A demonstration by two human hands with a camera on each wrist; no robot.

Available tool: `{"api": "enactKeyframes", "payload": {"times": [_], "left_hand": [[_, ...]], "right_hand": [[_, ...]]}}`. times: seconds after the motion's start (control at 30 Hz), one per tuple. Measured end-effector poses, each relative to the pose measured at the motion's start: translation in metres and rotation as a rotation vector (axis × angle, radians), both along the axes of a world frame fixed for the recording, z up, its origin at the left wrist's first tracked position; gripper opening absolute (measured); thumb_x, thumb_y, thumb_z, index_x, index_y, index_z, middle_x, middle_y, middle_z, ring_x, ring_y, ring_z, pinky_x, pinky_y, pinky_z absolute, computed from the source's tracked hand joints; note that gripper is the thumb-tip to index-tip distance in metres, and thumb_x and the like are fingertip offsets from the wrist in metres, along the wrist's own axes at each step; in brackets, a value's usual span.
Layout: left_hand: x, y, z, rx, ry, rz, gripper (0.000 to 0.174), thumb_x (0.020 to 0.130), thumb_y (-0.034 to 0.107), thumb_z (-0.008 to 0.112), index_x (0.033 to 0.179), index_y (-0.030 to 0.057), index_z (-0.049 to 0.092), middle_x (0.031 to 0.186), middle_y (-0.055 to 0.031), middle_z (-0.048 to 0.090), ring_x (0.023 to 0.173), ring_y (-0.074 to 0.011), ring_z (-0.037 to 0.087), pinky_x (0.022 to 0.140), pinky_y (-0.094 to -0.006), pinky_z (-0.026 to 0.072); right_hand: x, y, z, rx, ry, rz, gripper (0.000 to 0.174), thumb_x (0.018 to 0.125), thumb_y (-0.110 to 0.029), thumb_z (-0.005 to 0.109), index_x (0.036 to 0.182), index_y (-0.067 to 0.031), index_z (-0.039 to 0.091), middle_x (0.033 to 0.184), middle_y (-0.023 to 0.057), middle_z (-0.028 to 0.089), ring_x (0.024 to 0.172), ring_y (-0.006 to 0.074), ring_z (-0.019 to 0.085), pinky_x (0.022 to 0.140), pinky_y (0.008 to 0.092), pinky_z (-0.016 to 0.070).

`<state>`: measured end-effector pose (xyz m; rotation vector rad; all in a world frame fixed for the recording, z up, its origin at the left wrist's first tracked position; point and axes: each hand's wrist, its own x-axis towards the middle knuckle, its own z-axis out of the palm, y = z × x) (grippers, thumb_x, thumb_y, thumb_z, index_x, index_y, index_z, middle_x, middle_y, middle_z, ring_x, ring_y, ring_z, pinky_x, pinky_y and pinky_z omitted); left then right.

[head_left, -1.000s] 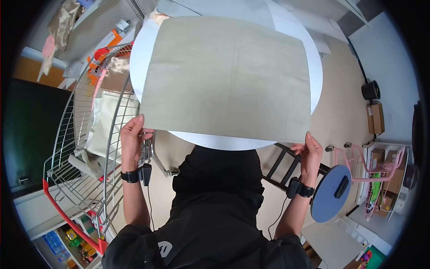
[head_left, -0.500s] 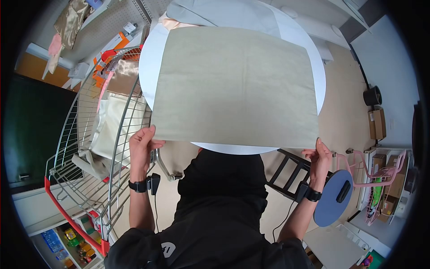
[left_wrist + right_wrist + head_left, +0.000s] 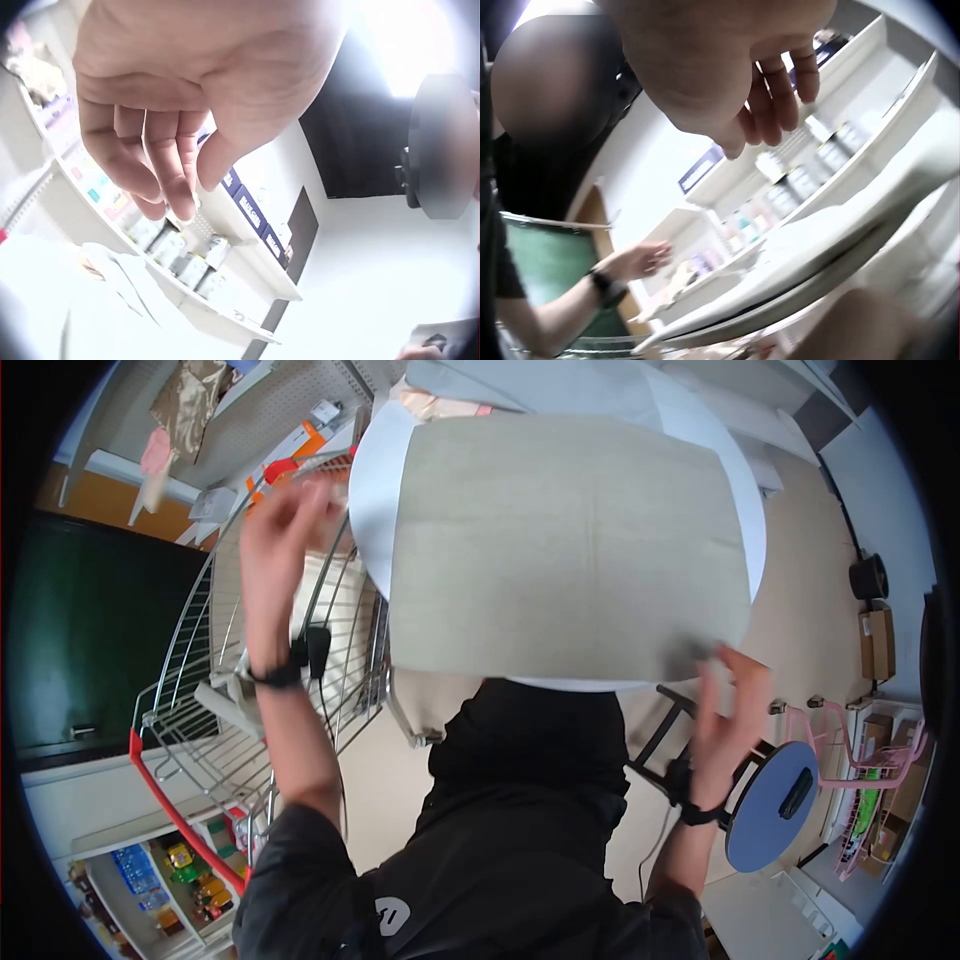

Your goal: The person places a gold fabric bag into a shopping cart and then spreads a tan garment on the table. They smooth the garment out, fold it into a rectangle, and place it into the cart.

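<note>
A grey-green rectangular cloth (image 3: 570, 550) lies spread over the white round table (image 3: 378, 500), its near edge reaching the table's front. My left hand (image 3: 275, 545) is raised off to the left of the cloth, over the shopping cart. Its fingers are loosely bent with nothing between them in the left wrist view. Blurred by motion, my right hand (image 3: 735, 700) is by the near right corner of the cloth. From the right wrist, its relaxed fingers (image 3: 780, 101) look empty above the cloth.
The wire shopping cart (image 3: 190, 820), with pale fabric (image 3: 330, 600) inside, stands close on the left. Behind the grey-green cloth lie a blue-grey cloth (image 3: 560, 385) and a peach piece (image 3: 430, 405). A blue round-topped stool (image 3: 765, 825) stands at the right.
Both hands have let go of the cloth's near corners. My left hand has risen up and leftward over the cart. The cloth appears farther right in the head view, which has shifted.
</note>
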<state>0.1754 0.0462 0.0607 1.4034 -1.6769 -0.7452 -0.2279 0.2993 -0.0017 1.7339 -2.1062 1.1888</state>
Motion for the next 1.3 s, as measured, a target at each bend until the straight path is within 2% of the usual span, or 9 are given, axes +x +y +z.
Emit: {"api": "enactKeyframes", "payload": {"times": [0.1, 0.2, 0.47, 0.6, 0.63, 0.83, 0.93, 1.03, 1.3], "left_hand": [[-0.031, -0.098, 0.001, 0.003, -0.135, -0.201, 0.041, 0.105, 0.033, 0.072, 0.131, 0.002, 0.074, 0.122, -0.0081, 0.078, 0.112, -0.0141, 0.071, 0.092, -0.03, 0.0543], [-0.052, -0.176, -0.041, -0.037, -0.287, -0.295, 0.044, 0.103, 0.037, 0.073, 0.128, 0.0018, 0.077, 0.113, -0.0097, 0.079, 0.103, -0.017, 0.072, 0.086, -0.0334, 0.0584], [-0.069, -0.246, -0.083, 0.275, -0.522, -0.354, 0.051, 0.097, 0.049, 0.077, 0.126, 0.0071, 0.078, 0.093, 0.0046, 0.071, 0.075, -0.0074, 0.058, 0.065, -0.0263, 0.0467], [-0.065, -0.261, -0.08, 0.373, -0.595, -0.427, 0.035, 0.1, 0.048, 0.074, 0.115, 0.0169, 0.078, 0.09, 0.0121, 0.066, 0.08, -0.0036, 0.055, 0.067, -0.0261, 0.0405], [-0.067, -0.257, -0.073, 0.453, -0.629, -0.439, 0.026, 0.102, 0.048, 0.071, 0.109, 0.0229, 0.075, 0.095, 0.0134, 0.065, 0.09, -0.0039, 0.052, 0.083, -0.0291, 0.037], [-0.059, -0.259, -0.066, 0.59, -0.488, -0.412, 0.02, 0.102, 0.043, 0.074, 0.111, 0.0254, 0.077, 0.094, 0.0141, 0.069, 0.082, -0.0029, 0.059, 0.069, -0.025, 0.0403], [-0.061, -0.253, -0.057, 0.649, -0.473, -0.366, 0.023, 0.102, 0.038, 0.076, 0.12, 0.0232, 0.076, 0.096, 0.0122, 0.068, 0.085, -0.007, 0.061, 0.081, -0.0284, 0.0462], [-0.063, -0.245, -0.057, 0.639, -0.383, -0.264, 0.022, 0.102, 0.038, 0.077, 0.118, 0.0223, 0.077, 0.094, 0.0117, 0.07, 0.075, -0.0057, 0.06, 0.065, -0.0239, 0.0446], [-0.056, -0.249, -0.072, 0.755, -0.008, -0.282, 0.028, 0.099, 0.021, 0.082, 0.124, 0.0119, 0.076, 0.087, 0.01, 0.066, 0.068, -0.0045, 0.055, 0.063, -0.021, 0.0516]], "right_hand": [[0.07, -0.018, -0.018, -0.065, 0.226, 0.534, 0.02, 0.098, -0.014, 0.075, 0.116, -0.0071, 0.077, 0.113, 0.0074, 0.071, 0.097, 0.0231, 0.068, 0.083, 0.0398, 0.0533], [0.13, -0.038, -0.021, -0.027, 0.372, 0.752, 0.031, 0.092, -0.02, 0.07, 0.117, -0.0031, 0.075, 0.113, 0.0047, 0.068, 0.107, 0.02, 0.064, 0.091, 0.0363, 0.0504], [0.217, -0.085, -0.07, -0.138, 0.482, 0.711, 0.026, 0.085, -0.02, 0.067, 0.107, -0.0076, 0.075, 0.112, 0.0018, 0.064, 0.109, 0.0175, 0.057, 0.09, 0.032, 0.0452], [0.233, -0.092, -0.079, -0.109, 0.581, 0.76, 0.016, 0.084, -0.021, 0.068, 0.093, -0.0114, 0.078, 0.105, 0.0002, 0.061, 0.107, 0.0187, 0.057, 0.088, 0.0317, 0.0447], [0.237, -0.093, -0.082, -0.143, 0.561, 0.752, 0.012, 0.084, -0.022, 0.07, 0.083, -0.0139, 0.079, 0.101, 0.0005, 0.059, 0.104, 0.021, 0.055, 0.087, 0.0332, 0.0443], [0.235, -0.096, -0.091, -0.092, 0.552, 0.75, 0.01, 0.083, -0.022, 0.073, 0.084, -0.0154, 0.081, 0.101, -0.0006, 0.059, 0.105, 0.0207, 0.055, 0.087, 0.0326, 0.0445], [0.235, -0.101, -0.091, -0.11, 0.579, 0.676, 0.011, 0.085, -0.022, 0.073, 0.084, -0.0157, 0.081, 0.102, -0.0009, 0.059, 0.106, 0.0204, 0.055, 0.088, 0.0324, 0.0443], [0.231, -0.106, -0.078, -0.034, 0.601, 0.694, 0.012, 0.085, -0.022, 0.072, 0.084, -0.0142, 0.081, 0.101, -0.0003, 0.06, 0.104, 0.0207, 0.057, 0.087, 0.0334, 0.0449], [0.243, -0.107, -0.068, -0.07, 0.465, 0.76, 0.016, 0.08, -0.02, 0.071, 0.08, -0.0041, 0.077, 0.084, 0.0038, 0.061, 0.084, 0.0217, 0.062, 0.07, 0.0346, 0.0476]]}}
